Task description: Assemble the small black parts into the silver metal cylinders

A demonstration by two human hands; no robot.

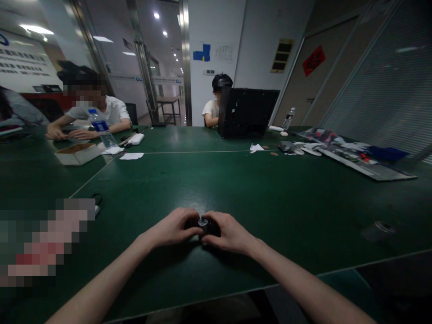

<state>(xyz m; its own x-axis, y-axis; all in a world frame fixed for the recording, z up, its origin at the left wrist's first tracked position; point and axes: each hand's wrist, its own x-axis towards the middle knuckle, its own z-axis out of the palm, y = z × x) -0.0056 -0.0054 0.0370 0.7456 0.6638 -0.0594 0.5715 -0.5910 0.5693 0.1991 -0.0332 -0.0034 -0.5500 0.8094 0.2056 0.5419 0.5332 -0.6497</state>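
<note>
While two co-workers sit at the far side, busy with their own stuff, both hands here are on one small dark piece point(203, 223), mid-table toward the front, right ahead of the wearer. Round top, silvery ring point(203, 222), some thin bit poking up. Left hand point(177, 226): fingers curled narrow, thumb and fingertips at the piece's left side. Right hand point(228, 230): same on the right, thumb tucked low. Reads as a two-sided hold; exact fingertip contact is hidden, and so is whether the base sits on the green table point(162, 180) or just above it.

Risks, quickly: uneven pressure from the two thumbs could tilt the piece or squirt it out, since there's so little to grip. If it's round all the way down, a drop could send it rolling over the near edge point(236, 292). A sideways push might bend that thin bit. Dim light plus covering fingers would make a bad seating easy to miss. Dull metal cylinder point(378, 231) off right, well apart; a careless forearm swing could knock it.
</note>
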